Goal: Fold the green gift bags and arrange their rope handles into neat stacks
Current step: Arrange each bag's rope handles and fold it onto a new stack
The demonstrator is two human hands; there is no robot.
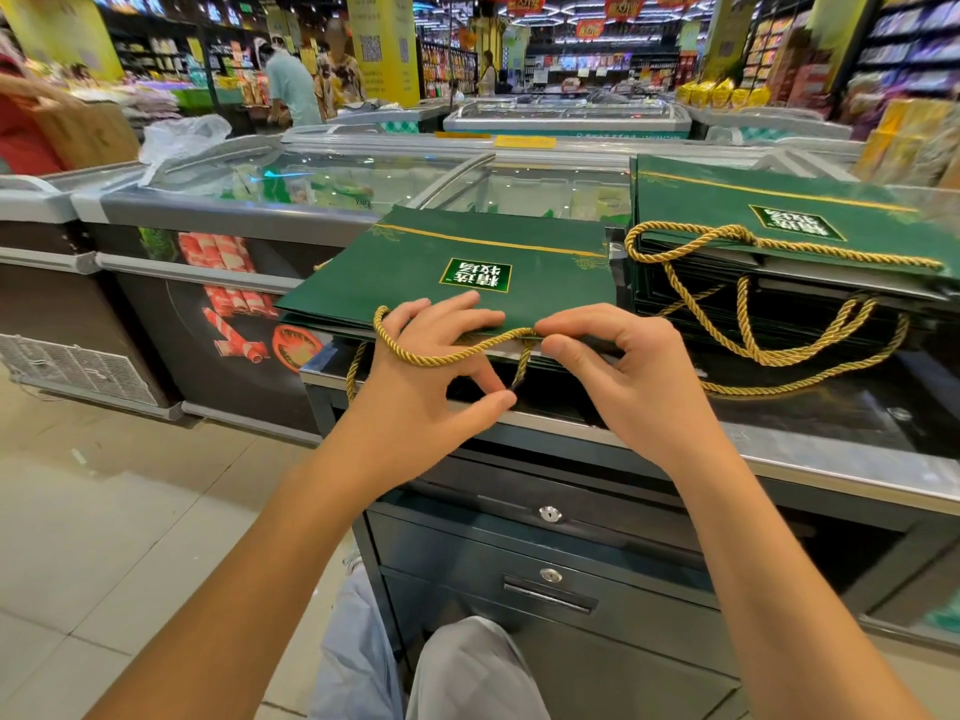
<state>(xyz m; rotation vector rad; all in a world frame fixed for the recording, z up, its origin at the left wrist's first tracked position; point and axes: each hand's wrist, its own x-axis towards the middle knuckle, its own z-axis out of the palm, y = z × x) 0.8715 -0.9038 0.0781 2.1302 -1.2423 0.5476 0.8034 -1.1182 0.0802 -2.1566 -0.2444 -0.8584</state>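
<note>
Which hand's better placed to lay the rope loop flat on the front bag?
Left, probably: the rope handle drapes over the left hand, whose fingers rest on the front bag; the right hand pinches the rope at the bag's edge.

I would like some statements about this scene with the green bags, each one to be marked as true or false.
1. The left hand and the right hand both hold the gold rope handle of the near bag. True.
2. The near bag stands upright. False: it lies flat on the counter.
3. Gold ropes hang down from the near side of the stack of bags. True.
4. The stack of bags lies to the left of the near bag. False: it lies to its right.
</note>
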